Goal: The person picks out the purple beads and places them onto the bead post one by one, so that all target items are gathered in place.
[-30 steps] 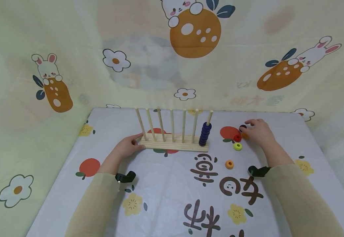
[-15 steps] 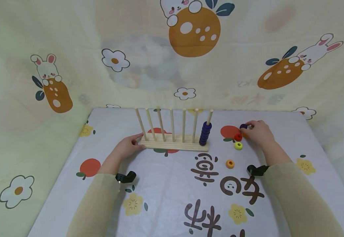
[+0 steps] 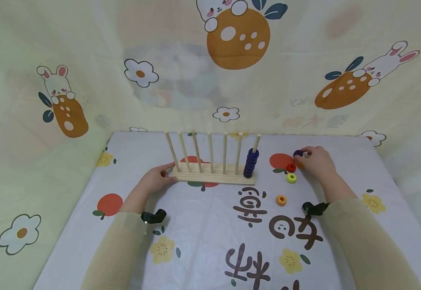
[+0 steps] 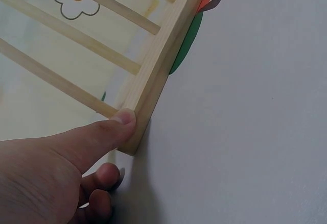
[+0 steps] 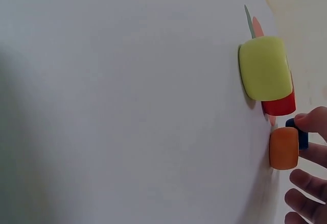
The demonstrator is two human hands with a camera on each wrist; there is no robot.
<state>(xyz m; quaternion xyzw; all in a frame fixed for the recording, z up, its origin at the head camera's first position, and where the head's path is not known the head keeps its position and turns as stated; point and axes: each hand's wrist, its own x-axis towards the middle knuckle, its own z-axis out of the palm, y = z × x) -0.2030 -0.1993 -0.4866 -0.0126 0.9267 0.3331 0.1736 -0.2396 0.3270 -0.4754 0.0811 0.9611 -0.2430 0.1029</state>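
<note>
A wooden peg rack with a row of upright pegs stands on the table. My left hand grips its left end, the thumb on the base's front edge in the left wrist view. A stack of dark blue beads fills most of the rightmost peg. Right of the rack, my right hand pinches a loose dark blue bead between thumb and finger. In the right wrist view that blue bead is partly hidden behind an orange bead.
A red bead and a yellow-green bead lie just left of my right hand. Another orange bead lies nearer the front. A white printed cloth covers the table, and a patterned curtain hangs behind.
My right thumb and finger have closed on the blue bead, which has shifted very slightly away from me. The left hand and rack have stayed put.
</note>
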